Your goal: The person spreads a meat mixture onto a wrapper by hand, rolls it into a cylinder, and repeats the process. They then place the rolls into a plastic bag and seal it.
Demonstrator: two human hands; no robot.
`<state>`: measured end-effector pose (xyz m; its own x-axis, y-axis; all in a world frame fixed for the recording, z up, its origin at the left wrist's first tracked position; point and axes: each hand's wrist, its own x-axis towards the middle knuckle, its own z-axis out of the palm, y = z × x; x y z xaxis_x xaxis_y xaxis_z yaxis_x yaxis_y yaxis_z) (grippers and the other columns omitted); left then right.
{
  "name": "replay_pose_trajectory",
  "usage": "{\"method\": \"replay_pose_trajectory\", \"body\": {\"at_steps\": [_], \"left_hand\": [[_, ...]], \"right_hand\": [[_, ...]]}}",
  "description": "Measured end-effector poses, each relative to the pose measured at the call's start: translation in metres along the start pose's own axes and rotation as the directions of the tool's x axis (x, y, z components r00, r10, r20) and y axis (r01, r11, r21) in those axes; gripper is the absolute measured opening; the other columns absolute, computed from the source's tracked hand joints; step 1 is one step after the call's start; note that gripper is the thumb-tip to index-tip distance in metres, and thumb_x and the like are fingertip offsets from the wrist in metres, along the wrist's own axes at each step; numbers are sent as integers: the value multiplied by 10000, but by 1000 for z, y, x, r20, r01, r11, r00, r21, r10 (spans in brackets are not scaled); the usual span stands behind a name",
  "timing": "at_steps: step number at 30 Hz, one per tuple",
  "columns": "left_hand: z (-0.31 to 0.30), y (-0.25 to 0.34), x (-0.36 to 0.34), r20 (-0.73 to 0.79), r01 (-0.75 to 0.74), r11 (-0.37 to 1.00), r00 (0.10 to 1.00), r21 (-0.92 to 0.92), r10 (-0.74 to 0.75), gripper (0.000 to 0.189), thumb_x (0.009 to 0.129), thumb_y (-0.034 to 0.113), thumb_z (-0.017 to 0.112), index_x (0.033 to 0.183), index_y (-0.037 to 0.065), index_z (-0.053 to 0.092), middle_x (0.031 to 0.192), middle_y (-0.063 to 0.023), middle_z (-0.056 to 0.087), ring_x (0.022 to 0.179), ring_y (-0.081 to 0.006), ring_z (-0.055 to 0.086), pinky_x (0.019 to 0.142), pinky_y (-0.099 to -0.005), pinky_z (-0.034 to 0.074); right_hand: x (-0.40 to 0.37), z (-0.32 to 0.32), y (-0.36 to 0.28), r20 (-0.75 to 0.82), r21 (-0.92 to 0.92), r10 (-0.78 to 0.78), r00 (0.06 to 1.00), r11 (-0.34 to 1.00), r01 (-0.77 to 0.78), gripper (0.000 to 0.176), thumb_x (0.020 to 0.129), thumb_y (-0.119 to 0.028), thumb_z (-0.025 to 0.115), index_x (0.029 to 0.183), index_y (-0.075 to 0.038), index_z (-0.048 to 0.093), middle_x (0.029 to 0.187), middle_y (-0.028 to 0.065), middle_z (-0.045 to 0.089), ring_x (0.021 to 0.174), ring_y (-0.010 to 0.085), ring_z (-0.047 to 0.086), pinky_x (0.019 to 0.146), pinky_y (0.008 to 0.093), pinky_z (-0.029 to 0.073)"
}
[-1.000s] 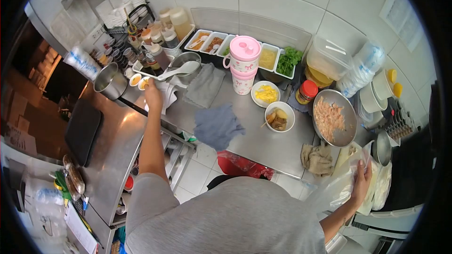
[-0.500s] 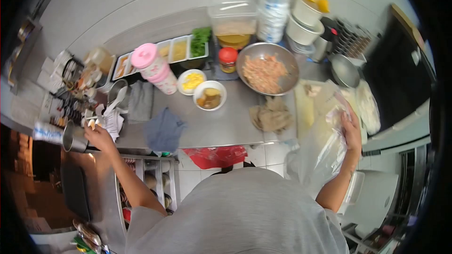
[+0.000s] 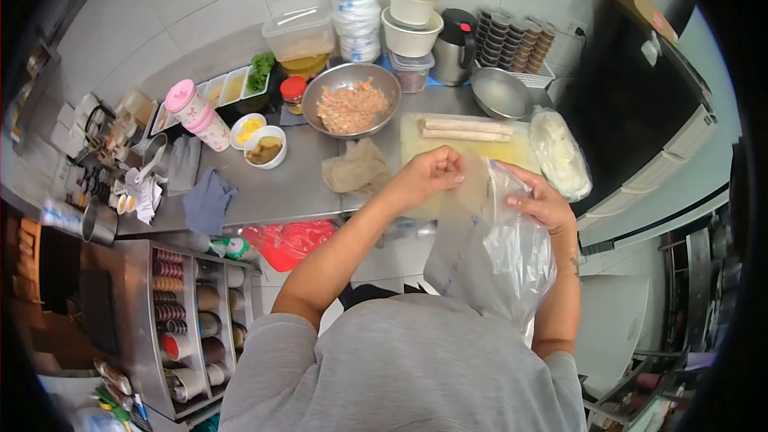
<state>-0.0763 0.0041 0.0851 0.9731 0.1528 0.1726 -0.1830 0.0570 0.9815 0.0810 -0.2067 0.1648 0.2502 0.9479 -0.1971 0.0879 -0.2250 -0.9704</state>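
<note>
In the head view, a clear plastic bag point(image 3: 500, 248) hangs between my hands over the front edge of the counter. My right hand point(image 3: 546, 200) is closed on the bag's upper right side, thumb pressing the crumpled film. At the bag's upper left edge, my left hand point(image 3: 430, 174) has its fingers curled and pinched on the film. Just beyond both hands lies a pale yellow cutting board point(image 3: 414, 144) bearing two long whitish rolls point(image 3: 468, 129). To their right rests a plastic-wrapped white bundle point(image 3: 560, 156).
A metal bowl point(image 3: 390, 116) of pinkish chopped filling stands behind a beige cloth point(image 3: 352, 168). An empty-looking metal bowl point(image 3: 500, 94) sits behind the board. Further left are small white bowls point(image 3: 266, 147), a pink-lidded container point(image 3: 196, 114) and a blue cloth point(image 3: 210, 200).
My left hand has come from the far left, beside the metal pot, across to the bag. The view has turned rightward, and the bag is now held between both hands.
</note>
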Motion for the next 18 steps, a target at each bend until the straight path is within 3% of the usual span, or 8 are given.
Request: {"method": "replay_pose_trajectory", "body": {"at_steps": [2, 3, 6, 7, 10, 11, 14, 18], "left_hand": [[19, 0, -8, -141, 86, 996, 987, 16, -83, 133, 939, 93, 557, 1060, 51, 524, 884, -7, 576, 722, -91, 558, 659, -254, 467], [24, 1, -10, -210, 133, 991, 969, 21, -126, 96, 944, 91, 549, 1026, 49, 521, 808, 7, 559, 627, -75, 537, 591, -243, 457], [22, -11, 3, -391, 106, 980, 920, 168, -32, 42, 947, 78, 532, 944, 55, 498, 737, 5, 524, 532, -77, 488, 490, -247, 411], [19, -16, 10, -443, 43, 946, 890, 321, 110, 27, 939, 63, 522, 939, 59, 495, 695, -2, 507, 528, -82, 494, 489, -259, 403], [-5, -29, 41, -498, -5, 878, 822, 479, 277, 33, 932, 69, 522, 935, 55, 493, 698, -24, 515, 523, -103, 509, 489, -278, 409], [-12, -28, 51, -514, 47, 845, 812, 532, 278, 39, 919, 49, 520, 923, 26, 488, 719, -134, 568, 603, -278, 571, 572, -372, 448], [-42, -43, 85, -582, 135, 814, 764, 565, 278, 51, 921, 64, 513, 937, 26, 484, 754, -182, 577, 696, -385, 580, 629, -431, 450], [-68, -59, 120, -613, 91, 833, 721, 546, 323, 56, 933, 80, 493, 967, 39, 476, 799, -209, 594, 803, -439, 589, 670, -470, 449]], "right_hand": [[-3, -22, 12, 55, -127, -85, 995, 988, 91, 695, 772, -169, 740, 1392, -29, 460, 1350, 62, 530, 1105, 152, 528, 984, 280, 394], [-5, -38, 18, 86, -320, -138, 987, 934, 159, 679, 758, -142, 740, 1379, -51, 480, 1336, 78, 546, 1178, 218, 500, 1050, 321, 348], [4, -71, 28, 50, -523, -62, 997, 849, 79, 701, 721, -173, 770, 1362, -80, 504, 1250, 65, 590, 1091, 182, 533, 968, 305, 402], [10, -77, 23, 24, -568, -16, 1000, 823, 27, 634, 729, -149, 757, 1324, -104, 544, 1190, 61, 622, 1059, 190, 551, 944, 314, 419], [44, -99, 24, -39, -582, -130, 991, 809, 83, 549, 757, -125, 737, 1281, -85, 576, 1137, 68, 641, 1030, 196, 565, 928, 328, 432], [55, -103, 23, -57, -571, -156, 986, 815, 96, 528, 766, -126, 734, 1270, -82, 583, 1138, 73, 640, 1028, 198, 566, 930, 331, 432], [86, -118, 10, -127, -595, -244, 961, 794, 123, 495, 783, -151, 740, 1250, -71, 594, 1142, 89, 642, 1028, 219, 576, 936, 344, 437], [115, -140, 5, -224, -640, -419, 880, 744, 191, 479, 794, -230, 751, 1213, -44, 609, 1112, 108, 654, 995, 238, 597, 896, 350, 457]]}}
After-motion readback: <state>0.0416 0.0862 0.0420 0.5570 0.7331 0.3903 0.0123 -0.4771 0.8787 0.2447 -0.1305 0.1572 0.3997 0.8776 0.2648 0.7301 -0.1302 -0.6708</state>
